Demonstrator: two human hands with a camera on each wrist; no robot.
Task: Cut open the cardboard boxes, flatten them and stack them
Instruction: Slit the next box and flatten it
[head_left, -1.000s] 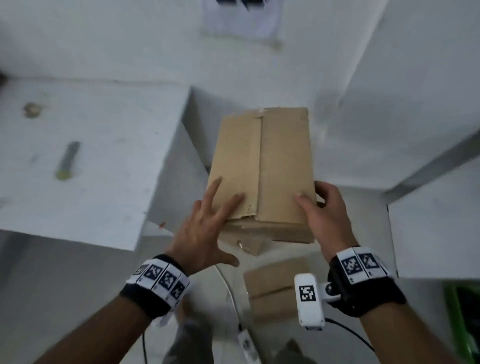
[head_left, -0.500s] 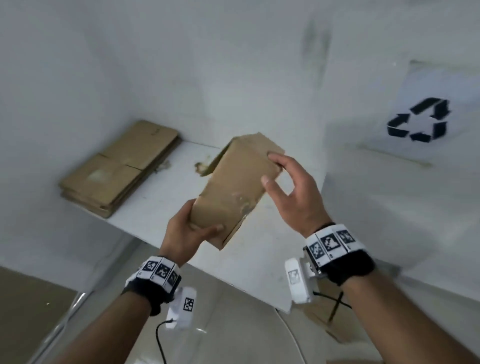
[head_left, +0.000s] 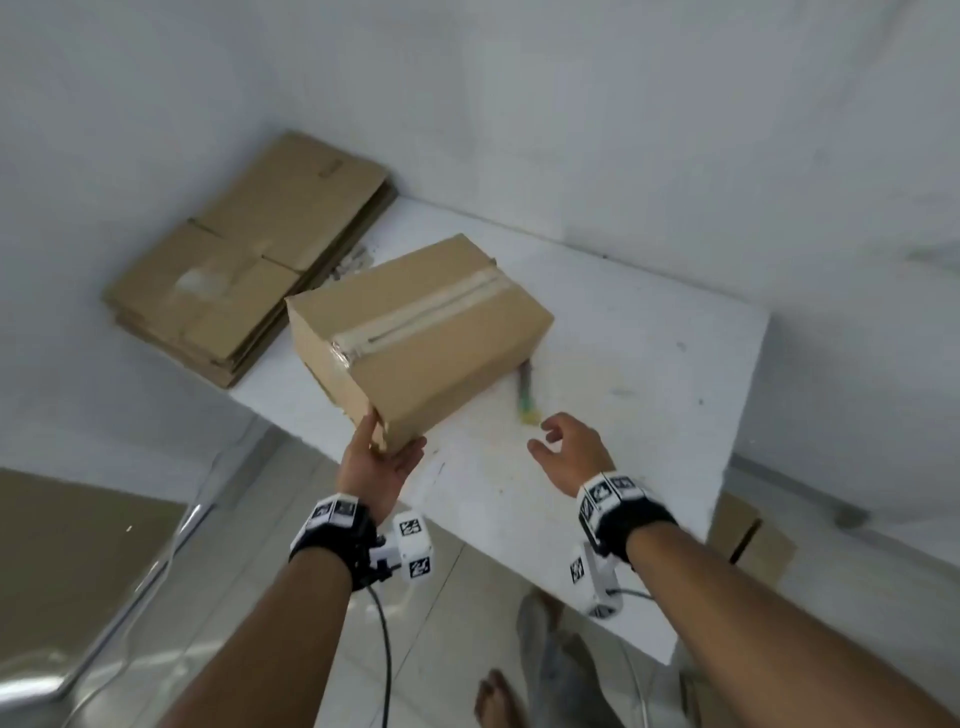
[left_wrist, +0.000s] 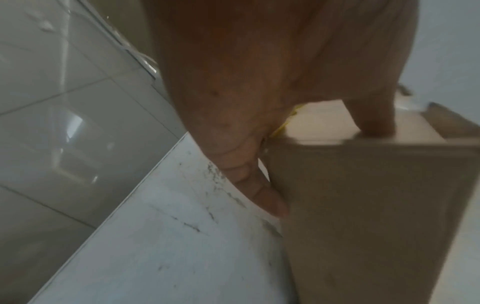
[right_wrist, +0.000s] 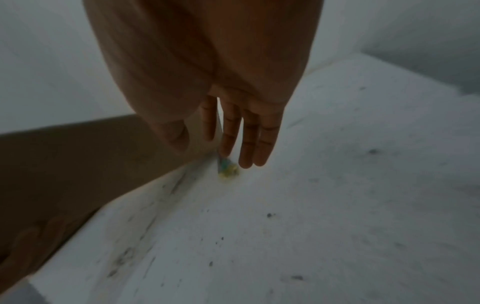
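Looking through the head view first: your left hand (head_left: 382, 457) grips the near corner of a sealed cardboard box (head_left: 415, 332), thumb on one face and fingers under the other, box tilted over the near-left part of the white table (head_left: 649, 364) with its taped seam (head_left: 415, 317) facing up. That's a change: half a second ago both your hands were on a flattened piece over this table, and now that piece is gone from them and a full taped box is there instead, so I read this as the start of the next cut cycle. The flattened stack (head_left: 244, 265) lies at the far-left end of the table against the wall. Your right hand (head_left: 569, 449) is empty, fingers loosely spread, reaching toward the cutter (head_left: 525, 397), which lies just right of the box and partly hidden behind its edge; not touching yet. Another box (head_left: 753, 540) sits on the floor, right of the table. Left wrist view: blurry, but your thumb (left_wrist: 374, 115) presses the top face and fingers (left_wrist: 259, 191) wrap the side at the corner, table edge below. Firm enough hold, though one-corner grip on a tilted box can slip. Right wrist view: fingers (right_wrist: 249, 139) straight, pointing down at the cutter's yellow end (right_wrist: 228, 169), just short of it; box side fills the left. Next, probably: set the box flat, pick up the cutter, slit the seam.
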